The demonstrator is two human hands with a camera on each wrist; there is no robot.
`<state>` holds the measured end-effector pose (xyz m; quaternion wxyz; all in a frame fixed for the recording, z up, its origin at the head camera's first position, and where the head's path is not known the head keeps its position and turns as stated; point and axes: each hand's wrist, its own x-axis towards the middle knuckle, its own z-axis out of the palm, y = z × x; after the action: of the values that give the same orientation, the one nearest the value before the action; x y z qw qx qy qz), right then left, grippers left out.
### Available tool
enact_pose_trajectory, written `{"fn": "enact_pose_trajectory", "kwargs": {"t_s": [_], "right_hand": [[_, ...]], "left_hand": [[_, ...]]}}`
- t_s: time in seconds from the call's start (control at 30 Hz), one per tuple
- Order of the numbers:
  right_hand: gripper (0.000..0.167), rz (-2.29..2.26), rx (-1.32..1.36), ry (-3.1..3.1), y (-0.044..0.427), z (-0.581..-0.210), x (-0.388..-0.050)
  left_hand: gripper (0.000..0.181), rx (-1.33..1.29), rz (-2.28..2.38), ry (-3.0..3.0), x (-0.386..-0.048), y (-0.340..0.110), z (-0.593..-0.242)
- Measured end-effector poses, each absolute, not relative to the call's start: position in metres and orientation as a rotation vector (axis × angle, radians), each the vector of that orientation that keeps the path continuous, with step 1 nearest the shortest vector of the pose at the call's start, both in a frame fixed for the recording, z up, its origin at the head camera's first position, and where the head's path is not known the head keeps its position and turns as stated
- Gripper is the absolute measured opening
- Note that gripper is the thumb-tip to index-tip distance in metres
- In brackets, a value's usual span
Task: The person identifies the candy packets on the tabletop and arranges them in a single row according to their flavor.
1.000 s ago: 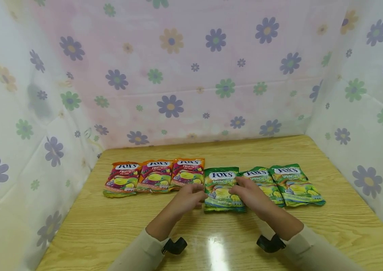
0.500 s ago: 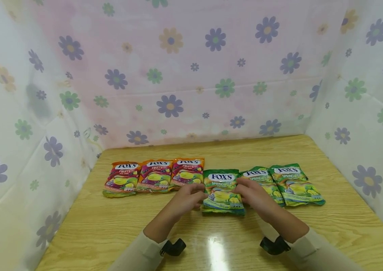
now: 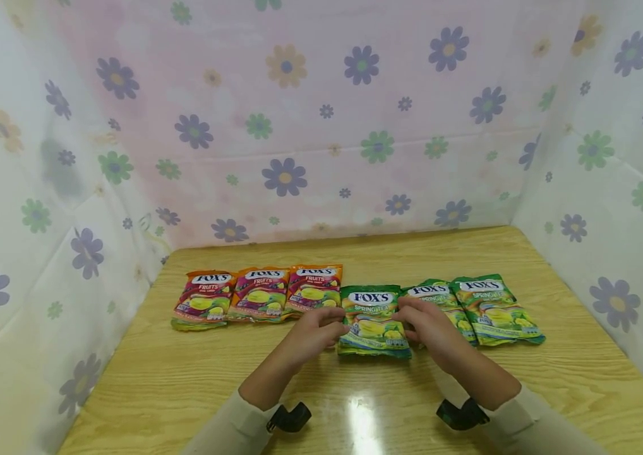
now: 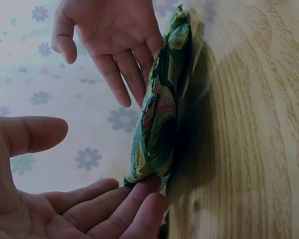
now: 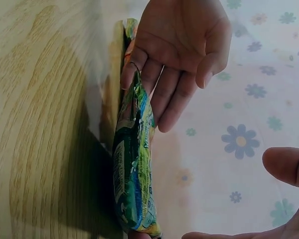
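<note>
Plainly, the left part of the worktop point(image 3: 174, 392) is taken up by three bags laid side by side, set towards the back edge: a first red bag point(image 3: 203, 300) near the left edge, a second red bag point(image 3: 259, 296) beside it, and a third red bag point(image 3: 314, 292) nearest the middle. Next, the left hand point(image 3: 316, 332) is held with its thumb spread away and its fingers fairly straight; the left side of the front green bag point(image 3: 371, 323) is touched by a fingertip, but nothing is gripped. That bag is placed around the middle, farther from the back edge than the red ones, printed face up; whether it is slightly raised cannot be told. Its right side is met by the right hand point(image 3: 426, 325), likewise spread, with nothing clasped. A second green bag point(image 3: 448, 298) is partly covered by that hand, and is followed by a third green bag point(image 3: 496, 313), turned slightly askew, towards the right edge. The back edge is bordered by flowered cloth point(image 3: 321, 139).
</note>
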<state>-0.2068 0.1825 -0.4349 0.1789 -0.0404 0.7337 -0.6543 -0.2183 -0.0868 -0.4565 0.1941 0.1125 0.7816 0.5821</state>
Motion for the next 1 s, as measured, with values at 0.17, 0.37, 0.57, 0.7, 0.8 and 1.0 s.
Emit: {"fn": "enact_pose_trajectory", "kwargs": {"t_s": [0.17,0.37,0.57,0.7,0.8,1.0], "right_hand": [[0.067,-1.887,-0.092,2.058,0.183,-0.433,-0.207],[0.064,-1.891,-0.115,2.053,0.183,-0.427,-0.205],[0.064,-1.936,-0.176,2.045,0.184,-0.413,-0.201],[0.064,-1.938,-0.230,2.060,0.183,-0.403,-0.201],[0.064,-1.934,-0.256,2.078,0.183,-0.398,-0.203],[0.064,-1.971,-0.301,2.091,0.183,-0.391,-0.205]], "left_hand": [[0.054,0.328,1.614,2.205,-0.216,-0.087,-0.450],[0.055,0.358,1.602,2.221,-0.215,-0.088,-0.443],[0.053,0.371,1.556,2.283,-0.213,-0.088,-0.435],[0.053,0.371,1.569,2.300,-0.213,-0.089,-0.427],[0.053,0.383,1.578,2.323,-0.212,-0.089,-0.422],[0.054,0.382,1.614,2.334,-0.214,-0.088,-0.413]]}}
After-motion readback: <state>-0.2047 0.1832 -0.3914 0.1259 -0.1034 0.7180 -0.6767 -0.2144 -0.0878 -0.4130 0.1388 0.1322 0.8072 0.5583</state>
